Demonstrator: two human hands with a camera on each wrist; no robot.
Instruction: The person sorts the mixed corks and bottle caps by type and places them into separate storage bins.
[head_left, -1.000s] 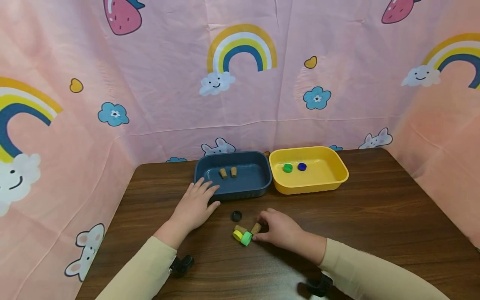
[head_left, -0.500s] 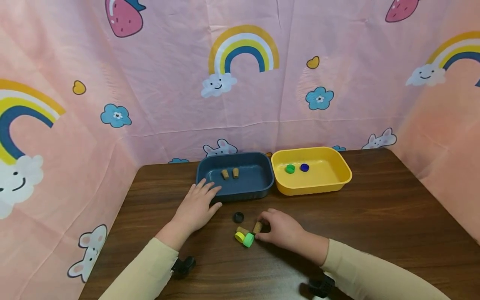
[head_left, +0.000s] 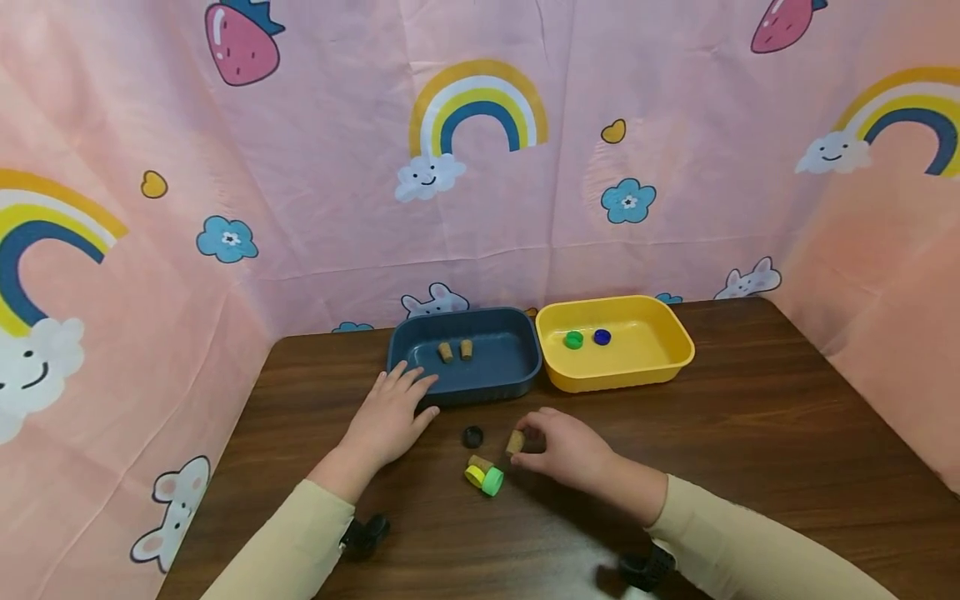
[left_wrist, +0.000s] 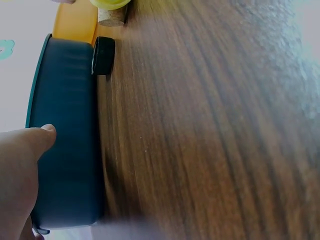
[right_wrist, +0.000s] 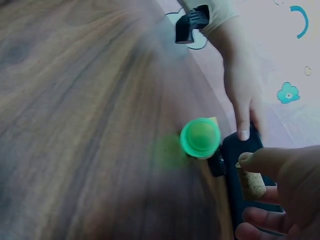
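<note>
Between thumb and fingers my right hand [head_left: 566,448] pinches a cork [head_left: 515,442], seen close in the right wrist view. Left of it on the table lie a second cork [head_left: 481,462], a yellow cap [head_left: 475,476] and a light green cap [head_left: 492,481], bunched together. A black cap [head_left: 472,437] lies behind them. My left hand [head_left: 386,421] rests with spread fingers on the near left rim of a dark blue tray [head_left: 487,389]. Two corks [head_left: 456,350] are inside that tray. A yellow tray [head_left: 618,379] beside it holds a green cap [head_left: 573,339] and a blue cap [head_left: 602,337].
Both trays stand side by side at the back of the brown wooden table [head_left: 750,417]. Behind and around the table hangs a pink cloth [head_left: 322,167] printed with rainbows. Each wrist carries a black camera mount [head_left: 365,535].
My right hand has picked the cork up from beside the light green cap and moved it slightly away from the bunch. My left hand stays on the dark blue tray.
</note>
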